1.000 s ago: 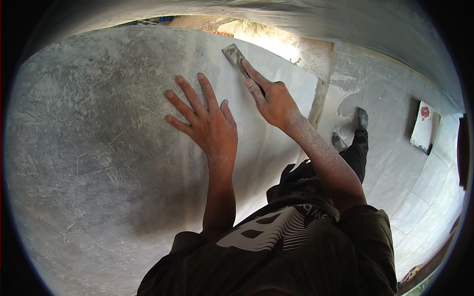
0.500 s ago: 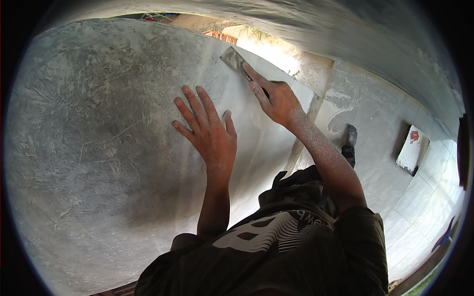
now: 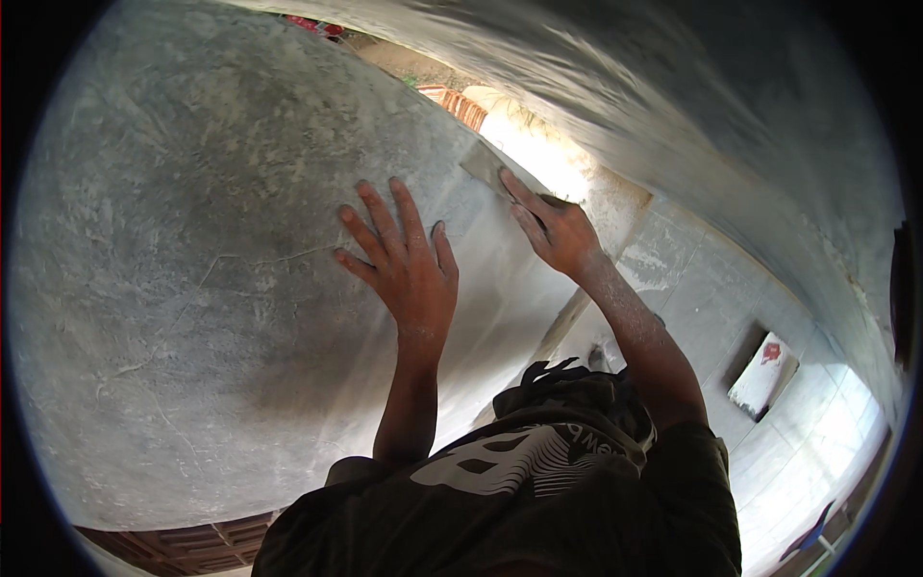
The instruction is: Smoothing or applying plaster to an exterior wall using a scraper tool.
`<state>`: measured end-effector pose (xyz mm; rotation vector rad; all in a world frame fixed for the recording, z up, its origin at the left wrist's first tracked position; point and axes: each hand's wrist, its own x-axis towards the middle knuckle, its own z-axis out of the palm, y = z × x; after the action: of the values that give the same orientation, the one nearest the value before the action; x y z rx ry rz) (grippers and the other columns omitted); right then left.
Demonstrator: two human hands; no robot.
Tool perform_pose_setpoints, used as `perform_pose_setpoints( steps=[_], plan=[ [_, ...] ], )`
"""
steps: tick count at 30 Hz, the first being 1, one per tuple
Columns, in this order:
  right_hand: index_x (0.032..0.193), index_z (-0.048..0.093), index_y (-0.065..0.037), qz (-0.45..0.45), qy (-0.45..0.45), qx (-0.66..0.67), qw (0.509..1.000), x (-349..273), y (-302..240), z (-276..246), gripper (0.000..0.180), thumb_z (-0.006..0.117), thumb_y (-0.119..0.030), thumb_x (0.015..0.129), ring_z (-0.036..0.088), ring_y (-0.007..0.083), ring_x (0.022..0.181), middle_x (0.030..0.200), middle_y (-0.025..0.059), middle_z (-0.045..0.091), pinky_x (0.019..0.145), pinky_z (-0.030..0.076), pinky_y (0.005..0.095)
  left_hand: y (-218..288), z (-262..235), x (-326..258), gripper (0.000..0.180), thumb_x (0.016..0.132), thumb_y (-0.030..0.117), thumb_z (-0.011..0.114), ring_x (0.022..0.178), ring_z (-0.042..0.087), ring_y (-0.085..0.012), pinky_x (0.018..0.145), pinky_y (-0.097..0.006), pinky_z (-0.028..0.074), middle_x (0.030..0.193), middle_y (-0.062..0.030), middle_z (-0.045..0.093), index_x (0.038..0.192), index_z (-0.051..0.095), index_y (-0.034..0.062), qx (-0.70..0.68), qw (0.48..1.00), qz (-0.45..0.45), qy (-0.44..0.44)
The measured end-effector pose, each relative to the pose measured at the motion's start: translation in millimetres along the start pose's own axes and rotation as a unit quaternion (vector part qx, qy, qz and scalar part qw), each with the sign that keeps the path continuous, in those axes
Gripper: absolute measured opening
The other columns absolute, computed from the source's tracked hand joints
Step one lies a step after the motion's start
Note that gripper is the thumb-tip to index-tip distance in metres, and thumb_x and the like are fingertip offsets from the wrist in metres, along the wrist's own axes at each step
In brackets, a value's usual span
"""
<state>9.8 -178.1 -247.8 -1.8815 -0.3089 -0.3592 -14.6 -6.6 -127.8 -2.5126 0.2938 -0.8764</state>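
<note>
Head | right fingers (image 3: 522, 195) gripping flat-bladed tool (image 3: 483, 167) | left fingers (image 3: 408, 213) splayed on wall (image 3: 144, 221) | shirt (image 3: 538, 524): white lettering (image 3: 437, 471)

Daylight is glaring white beyond the wall (image 3: 240, 317), soft shadow is darkening its near part, and fisheye distortion is bending edges.

Lateral passage is available across the wall (image 3: 192, 288) to the left of the left hand (image 3: 409, 274). A narrower gap lies between it and the right hand (image 3: 565, 234); the scraper (image 3: 484, 167), gripped there, obstructs the gap's upper right side.
</note>
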Motion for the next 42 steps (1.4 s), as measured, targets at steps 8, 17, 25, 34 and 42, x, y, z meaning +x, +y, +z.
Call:
perform_pose_setpoints(
  steps=[8, 17, 25, 34, 42],
  plan=[
    [0.147, 0.044, -0.02, -0.108, 0.056, -0.03, 0.992, 66.9, -92.0, -43.5, 0.052, 0.058, -0.02, 0.097, 0.068, 0.0384, 0.077, 0.086, 0.0212, 0.069, 0.071, 0.055, 0.0421, 2.6, -1.3, 13.9, 0.067, 0.092, 0.034, 0.059, 0.147, 0.013, -0.0468, 0.109, -0.07, 0.01, 0.161, -0.0201, 0.019, 0.151, 0.036, 0.0114, -0.058, 0.996, -0.054, 0.046],
    [0.15, 0.038, -0.023, -0.196, 0.083, -0.038, 0.976, 71.1, -75.6, -43.0, 0.057, 0.058, -0.021, 0.097, 0.068, 0.0374, 0.071, 0.083, 0.0228, 0.068, 0.065, 0.056, 0.0432, -1.5, -10.2, 34.0, 0.063, 0.093, 0.038, 0.057, 0.148, 0.014, -0.0432, 0.113, -0.064, 0.0, 0.16, -0.0175, 0.024, 0.149, 0.041, 0.0145, -0.067, 0.983, -0.121, 0.117],
    [0.151, 0.036, -0.021, -0.278, 0.11, -0.087, 0.95, 87.9, -97.3, -54.6, 0.059, 0.058, -0.021, 0.097, 0.067, 0.0365, 0.068, 0.078, 0.0217, 0.067, 0.063, 0.054, 0.0419, -8.7, -12.5, 28.7, 0.062, 0.092, 0.04, 0.06, 0.148, 0.016, -0.0413, 0.115, -0.061, -0.001, 0.16, -0.0167, 0.025, 0.148, 0.044, 0.0211, -0.089, 0.967, -0.183, 0.15],
    [0.147, 0.043, -0.009, -0.176, 0.018, -0.07, 0.982, 114.5, -159.4, -72.3, 0.052, 0.058, -0.012, 0.097, 0.068, 0.0324, 0.07, 0.084, 0.0231, 0.067, 0.063, 0.053, 0.0372, -17.2, -21.5, 20.6, 0.063, 0.089, 0.038, 0.066, 0.148, 0.017, -0.0433, 0.11, -0.068, 0.014, 0.16, -0.0172, 0.023, 0.147, 0.046, 0.0229, -0.108, 0.964, -0.202, 0.135],
    [0.142, 0.045, 0.004, -0.266, 0.012, -0.056, 0.962, 20.7, -3.2, 6.3, 0.048, 0.055, -0.007, 0.097, 0.062, 0.0248, 0.068, 0.094, 0.0265, 0.067, 0.065, 0.05, 0.0313, -29.8, -13.3, -15.6, 0.062, 0.088, 0.037, 0.068, 0.147, 0.02, -0.0426, 0.109, -0.068, 0.019, 0.16, -0.0166, 0.025, 0.145, 0.049, 0.0252, -0.128, 0.959, -0.21, 0.137]
  ],
)
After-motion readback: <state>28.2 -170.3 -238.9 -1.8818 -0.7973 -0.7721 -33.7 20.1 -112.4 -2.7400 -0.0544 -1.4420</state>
